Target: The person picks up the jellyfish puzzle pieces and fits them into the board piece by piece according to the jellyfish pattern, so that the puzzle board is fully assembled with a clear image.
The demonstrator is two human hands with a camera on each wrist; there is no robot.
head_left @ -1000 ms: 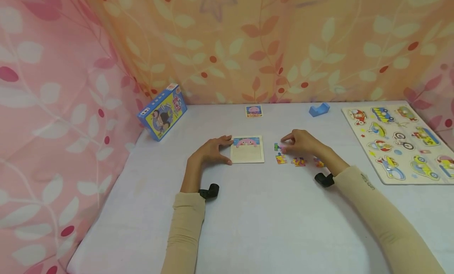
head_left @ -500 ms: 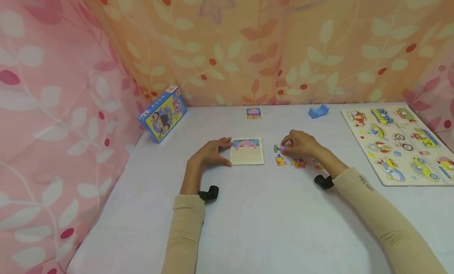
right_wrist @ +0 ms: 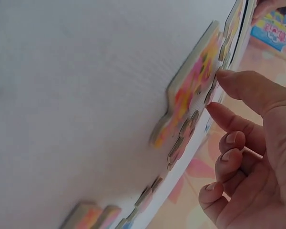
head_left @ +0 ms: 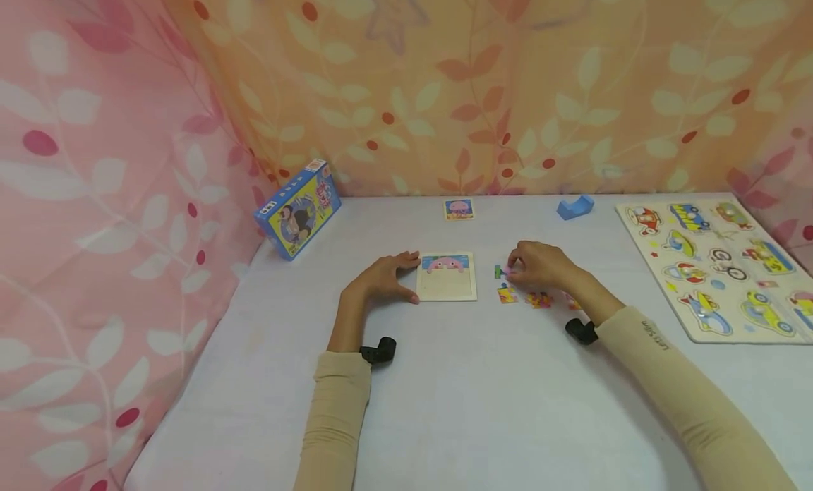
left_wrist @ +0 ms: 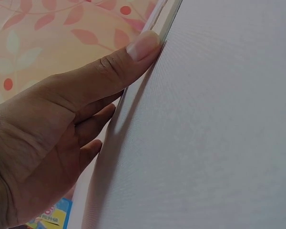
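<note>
My left hand touches the left edge of a small square puzzle tray, its thumb and fingers spread apart. In the left wrist view the thumb rests along the edge. The upper part of the tray shows a pink creature's face on blue; its lower part is bare. To the right, my right hand pinches a small pink-and-green jigsaw piece at the table, partly hidden by the fingers. Just below lie more jigsaw pieces, a yellow-orange one and another; one is half covered by the wrist.
A blue picture box stands at the back left. Behind the tray lie a small picture card and a blue notched block. A large wooden board with vehicle pictures lies at the right. Patterned curtains border the table.
My right hand's index finger has come in towards the thumb over the piece. My left hand stays at the tray's edge. The head view has shifted slightly.
</note>
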